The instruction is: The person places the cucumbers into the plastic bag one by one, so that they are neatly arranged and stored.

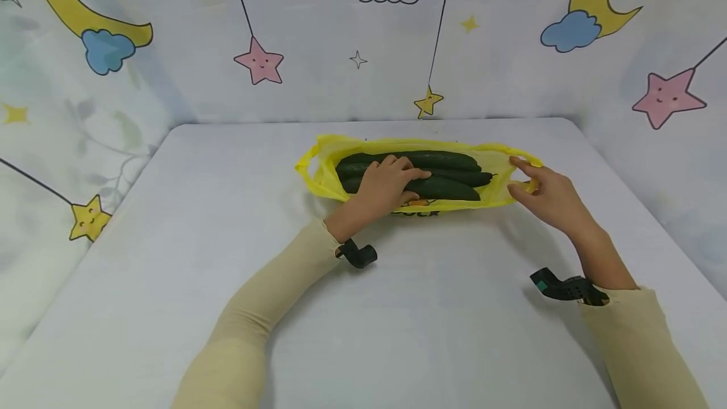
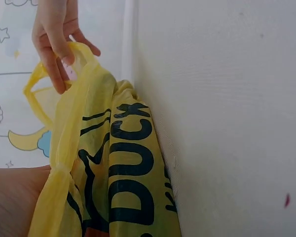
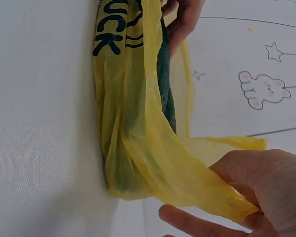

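A yellow plastic bag lies on its side across the table, its mouth spread wide. Inside it, several long dark green cucumbers lie side by side. My left hand reaches into the mouth, thumb and fingers bent over the front cucumber; part of its fingertips is hidden. At the bag's right end, my right hand holds the handle loop, which also shows in the right wrist view as a yellow handle gathered at the palm. Black lettering marks the bag's front in the left wrist view.
A white-covered table extends around the bag. Behind it stands a pale backdrop printed with moons and stars. The bag's other handle loop sticks out at the left. Each wrist wears a black camera.
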The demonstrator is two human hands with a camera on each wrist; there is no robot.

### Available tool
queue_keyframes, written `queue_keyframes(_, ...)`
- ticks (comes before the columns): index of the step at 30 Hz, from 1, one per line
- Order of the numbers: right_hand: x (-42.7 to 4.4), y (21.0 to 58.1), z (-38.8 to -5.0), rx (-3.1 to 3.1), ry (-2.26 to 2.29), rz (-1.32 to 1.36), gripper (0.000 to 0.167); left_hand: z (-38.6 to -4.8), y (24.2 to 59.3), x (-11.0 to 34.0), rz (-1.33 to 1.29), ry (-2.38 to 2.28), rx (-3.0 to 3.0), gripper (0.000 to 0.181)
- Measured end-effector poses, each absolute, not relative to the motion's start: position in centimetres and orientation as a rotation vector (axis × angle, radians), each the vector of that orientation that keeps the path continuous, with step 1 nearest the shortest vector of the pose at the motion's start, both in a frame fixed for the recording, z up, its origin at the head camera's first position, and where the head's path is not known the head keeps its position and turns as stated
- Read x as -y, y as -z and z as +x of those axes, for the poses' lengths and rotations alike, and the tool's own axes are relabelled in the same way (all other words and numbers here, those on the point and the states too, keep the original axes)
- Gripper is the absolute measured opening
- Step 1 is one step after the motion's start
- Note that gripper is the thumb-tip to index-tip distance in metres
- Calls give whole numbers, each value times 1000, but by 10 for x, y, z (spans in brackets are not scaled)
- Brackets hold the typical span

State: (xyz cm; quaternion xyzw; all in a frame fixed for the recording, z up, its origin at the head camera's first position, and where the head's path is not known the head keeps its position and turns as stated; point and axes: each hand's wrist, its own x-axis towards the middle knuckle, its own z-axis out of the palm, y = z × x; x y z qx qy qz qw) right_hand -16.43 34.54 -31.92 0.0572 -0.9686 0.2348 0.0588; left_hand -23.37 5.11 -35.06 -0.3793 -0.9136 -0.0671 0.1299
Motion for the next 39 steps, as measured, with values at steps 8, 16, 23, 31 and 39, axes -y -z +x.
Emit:
queue_keyframes(8,-349,320,-164,2956,-713,180,56,-233,349,-53,-1167,33,2630,49)
queue_keyframes(16,-351,321,-165,2961,-733,201,56,-232,348,-52,-1234,25,2648,49)
queue_keyframes(23,-352,326,-169,2973,-756,253,56,-232,354,-48,-1277,76,2650,51)
queue_keyframes(31,-355,329,-169,2881,-755,356,46,-230,359,-44,-1299,127,2704,54)
queue_keyframes(39,-357,321,-164,2707,-864,367,42,-228,360,-37,-1343,116,2677,59)
